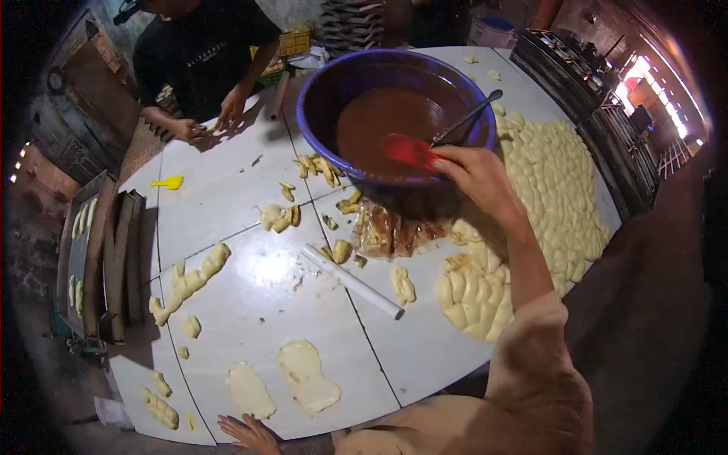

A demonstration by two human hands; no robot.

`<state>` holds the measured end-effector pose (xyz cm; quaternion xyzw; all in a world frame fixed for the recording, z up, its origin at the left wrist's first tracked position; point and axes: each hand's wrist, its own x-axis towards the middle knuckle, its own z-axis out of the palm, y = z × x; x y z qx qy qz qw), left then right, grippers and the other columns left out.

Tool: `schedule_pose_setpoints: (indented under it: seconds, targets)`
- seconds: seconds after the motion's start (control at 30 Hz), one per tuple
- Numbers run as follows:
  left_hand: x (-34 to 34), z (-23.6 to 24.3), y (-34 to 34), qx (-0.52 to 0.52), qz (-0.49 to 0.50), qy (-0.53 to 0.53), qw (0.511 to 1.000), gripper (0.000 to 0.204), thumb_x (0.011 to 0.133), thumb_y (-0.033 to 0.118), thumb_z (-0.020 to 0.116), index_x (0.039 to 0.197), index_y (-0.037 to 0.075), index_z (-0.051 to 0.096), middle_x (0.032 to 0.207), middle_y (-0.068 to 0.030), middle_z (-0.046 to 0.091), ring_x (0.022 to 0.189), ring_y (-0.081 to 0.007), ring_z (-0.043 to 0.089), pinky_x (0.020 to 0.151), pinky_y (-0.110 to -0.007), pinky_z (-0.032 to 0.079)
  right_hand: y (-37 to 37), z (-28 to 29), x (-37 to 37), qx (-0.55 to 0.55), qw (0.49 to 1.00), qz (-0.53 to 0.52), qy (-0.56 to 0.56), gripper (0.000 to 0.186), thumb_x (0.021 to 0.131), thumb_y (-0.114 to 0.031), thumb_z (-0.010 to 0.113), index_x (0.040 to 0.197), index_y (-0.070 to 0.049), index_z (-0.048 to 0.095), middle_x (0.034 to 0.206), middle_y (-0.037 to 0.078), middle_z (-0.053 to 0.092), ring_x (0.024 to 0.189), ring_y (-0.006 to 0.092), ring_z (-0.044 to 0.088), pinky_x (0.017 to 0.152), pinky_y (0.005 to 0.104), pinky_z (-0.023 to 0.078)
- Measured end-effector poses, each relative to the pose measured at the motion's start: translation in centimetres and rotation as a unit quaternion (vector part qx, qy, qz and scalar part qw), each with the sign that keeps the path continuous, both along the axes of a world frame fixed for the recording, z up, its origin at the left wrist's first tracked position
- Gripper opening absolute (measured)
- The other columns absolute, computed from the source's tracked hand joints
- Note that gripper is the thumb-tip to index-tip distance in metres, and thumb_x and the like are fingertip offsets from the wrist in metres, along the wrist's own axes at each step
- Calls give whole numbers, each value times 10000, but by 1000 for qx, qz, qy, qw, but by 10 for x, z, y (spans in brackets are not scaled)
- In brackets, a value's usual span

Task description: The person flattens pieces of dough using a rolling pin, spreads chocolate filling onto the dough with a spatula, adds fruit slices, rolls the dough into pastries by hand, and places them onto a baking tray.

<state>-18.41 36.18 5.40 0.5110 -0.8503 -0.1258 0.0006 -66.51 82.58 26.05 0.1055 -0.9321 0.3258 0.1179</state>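
My right hand (464, 171) grips a red spatula (402, 152) over a large blue tub (318, 133) of brown, thick liquid (364, 114); a dark-handled utensil (479, 108) leans inside the tub. My left hand (246, 432) lies with fingers spread on the table's near edge, beside two flattened dough pieces (250, 390) (309, 379). A white tube (353, 282) lies diagonally in the middle of the tabletop, near small dough scraps (341, 252) and a brown-smeared plastic bag (390, 231) below the tub.
Many dough pieces (550, 193) cover the right of the tiled table (212, 212). Stacked metal trays (114, 265) stand at left, near a yellow scraper (168, 183). A co-worker (201, 53) works across the table at upper left. Dark trays (561, 76) line the back right edge.
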Motion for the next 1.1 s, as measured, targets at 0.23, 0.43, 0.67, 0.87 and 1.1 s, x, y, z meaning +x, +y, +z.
schedule_pose_setpoints:
  seconds: [0.23, 0.43, 0.67, 0.87, 1.1]
  targets:
    - [-36, 22, 45, -104, 40, -75, 991, 750, 1024, 515, 522, 1579, 49, 327, 1634, -243, 277, 1521, -409, 232, 1226, -517, 180, -23, -60, -124, 338, 923, 182, -32, 251, 897, -257, 701, 1090, -110, 769, 1016, 163, 748, 967, 370, 717, 842, 513, 568]
    - [-9, -19, 14, -132, 25, -70, 988, 794, 1051, 573, 399, 1635, 105, 133, 1692, -174, 107, 1561, -402, 38, 1190, -679, 146, -8, -78, -152, 179, 910, 338, -164, 295, 908, -290, 719, 1121, -92, 768, 1004, 161, 766, 876, 340, 734, 789, 438, 562]
    - [-23, -16, 20, -164, 46, -41, 984, 721, 1080, 532, 334, 1637, 126, 121, 1690, -152, 135, 1565, -361, 73, 1199, -662, 158, 16, -63, -154, 19, 878, 280, -388, 368, 948, -327, 718, 1167, -33, 754, 793, -20, 682, 679, 76, 557, 603, 280, 468]
    - [-34, -3, 31, -127, 94, -46, 986, 776, 1058, 595, 334, 1631, 103, 157, 1686, -154, 164, 1560, -377, 100, 1198, -670, 130, 16, -41, -149, 10, 863, 270, -426, 420, 923, -375, 755, 1155, -24, 754, 797, -16, 671, 671, 66, 556, 579, 253, 444]
    - [-27, -9, 32, -124, 90, 12, 988, 789, 1047, 605, 373, 1644, 142, 142, 1699, -137, 148, 1573, -344, 73, 1200, -657, 51, 11, -15, -119, -32, 870, 237, -432, 393, 919, -369, 759, 1124, -34, 764, 784, -28, 664, 624, 52, 523, 537, 259, 416]
